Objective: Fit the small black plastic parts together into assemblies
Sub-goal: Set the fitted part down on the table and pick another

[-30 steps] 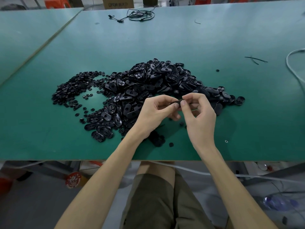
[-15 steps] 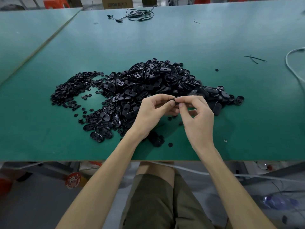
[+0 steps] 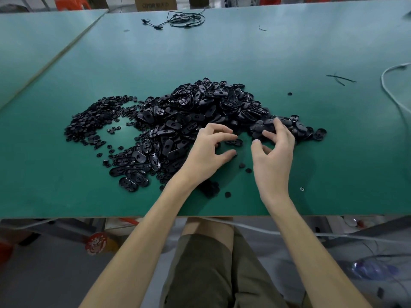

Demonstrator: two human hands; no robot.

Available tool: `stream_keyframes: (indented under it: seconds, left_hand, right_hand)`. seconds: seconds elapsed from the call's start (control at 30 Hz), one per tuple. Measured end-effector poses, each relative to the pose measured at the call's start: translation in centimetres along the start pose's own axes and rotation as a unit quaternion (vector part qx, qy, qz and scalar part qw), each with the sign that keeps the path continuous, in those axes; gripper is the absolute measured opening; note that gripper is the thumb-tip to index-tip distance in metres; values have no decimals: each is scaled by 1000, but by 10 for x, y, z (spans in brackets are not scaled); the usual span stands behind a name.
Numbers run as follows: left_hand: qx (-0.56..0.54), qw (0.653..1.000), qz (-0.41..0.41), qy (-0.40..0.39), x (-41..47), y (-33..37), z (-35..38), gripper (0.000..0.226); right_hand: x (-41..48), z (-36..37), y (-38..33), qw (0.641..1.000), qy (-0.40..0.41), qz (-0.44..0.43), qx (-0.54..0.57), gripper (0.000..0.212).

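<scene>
**Work surface.** The green flat table top (image 3: 289, 52) carries a large pile of black oval plastic shells (image 3: 200, 107) at its centre. A flatter heap of small black round plastic discs (image 3: 97, 116) adjoins the pile at its 9 o'clock side.

**Left hand.** The left hand (image 3: 206, 152) hovers at the 6 o'clock edge of the pile. Its fingers are loosely curved, with a clear gap between forefinger and thumb, and no part is seen in the grasp. A tiny dark speck lies at the thumb tip; whether it is touched cannot be told.

**Right hand.** The right hand (image 3: 275, 156) lies at 3 o'clock of the left hand, apart from it. Its fingers are spread and relaxed. The longest fingertips (image 3: 277, 122) rest on shells at the 4 o'clock end of the pile. It grips nothing.

**Parts near the hands.** One single black oval shell (image 3: 234, 142) lies flat on the table top between the two hands, touching neither. Several loose black discs (image 3: 242, 166) lie at 6 o'clock of this shell, between the wrists. A small ring-shaped part (image 3: 301, 189) lies alone at 5 o'clock of the right hand.

**Other items.**
- Coiled black thin cable (image 3: 184, 18): 12 o'clock, at the far edge.
- Thin black strips (image 3: 340, 78): 2 o'clock of the pile, well apart.
- White looped cable (image 3: 389, 85): 3 o'clock edge.
</scene>
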State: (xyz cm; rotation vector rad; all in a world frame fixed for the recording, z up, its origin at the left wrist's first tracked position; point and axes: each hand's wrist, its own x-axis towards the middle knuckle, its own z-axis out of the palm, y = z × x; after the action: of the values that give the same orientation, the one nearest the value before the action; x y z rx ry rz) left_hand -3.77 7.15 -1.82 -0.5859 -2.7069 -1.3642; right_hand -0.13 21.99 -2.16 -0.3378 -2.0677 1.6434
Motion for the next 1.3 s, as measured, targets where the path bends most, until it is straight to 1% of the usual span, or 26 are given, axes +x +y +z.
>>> stream_keyframes:
  seconds: [0.1, 0.17, 0.27, 0.3, 0.37, 0.47, 0.53, 0.63, 0.7, 0.77, 0.83, 0.9, 1.07, 1.23, 1.3]
  left_hand:
    - [25, 1000, 3, 2, -1, 2, 0, 34]
    - [63, 998, 6, 13, 0, 2, 2, 34]
    - [139, 990, -4, 21, 1, 1, 7, 34]
    - [152, 988, -7, 27, 1, 1, 8, 33]
    - [153, 987, -13, 38, 0, 0, 8, 30]
    - [143, 988, -15, 50, -1, 0, 7, 23]
    - [141, 989, -16, 50, -1, 1, 7, 19]
    - [144, 988, -20, 51, 0, 3, 8, 19]
    - [146, 988, -20, 54, 0, 4, 9, 20]
    - [144, 988, -21, 59, 1, 3, 9, 22]
    - [132, 988, -22, 71, 1, 2, 9, 22]
    - [101, 991, -22, 89, 1, 0, 7, 20]
    - [-41, 990, -39, 126, 1, 0, 1, 21]
    - [-90, 983, -79, 142, 1, -1, 2, 23]
    - [-100, 981, -78, 144, 1, -1, 2, 25]
  right_hand:
    - [0, 0, 1, 1000, -2, 10, 3, 62]
    - [0, 0, -1, 1000, 8, 0, -2, 61]
    - [-1, -1, -4, 999, 17, -34, -21, 47]
    - [-1, -1, -4, 998, 7, -46, -40, 39]
    - [-3, 0, -3, 993, -47, -62, -85, 23]
    - [-5, 1, 0, 977, -126, -78, -152, 11]
    - [-6, 1, 1, 971, -143, -80, -173, 11]
    - [-6, 1, 2, 968, -144, -85, -185, 17]
    - [-6, 2, 2, 970, -136, -88, -181, 22]
    - [-6, 2, 0, 979, -112, -81, -152, 28]
    - [-6, 2, -1, 985, -91, -62, -133, 35]
    - [-6, 2, 0, 985, -89, -47, -137, 40]
    - [-6, 5, 3, 969, -113, -58, -210, 26]
    - [-5, 6, 5, 965, -116, -78, -223, 17]
    - [-5, 6, 5, 964, -120, -78, -222, 16]
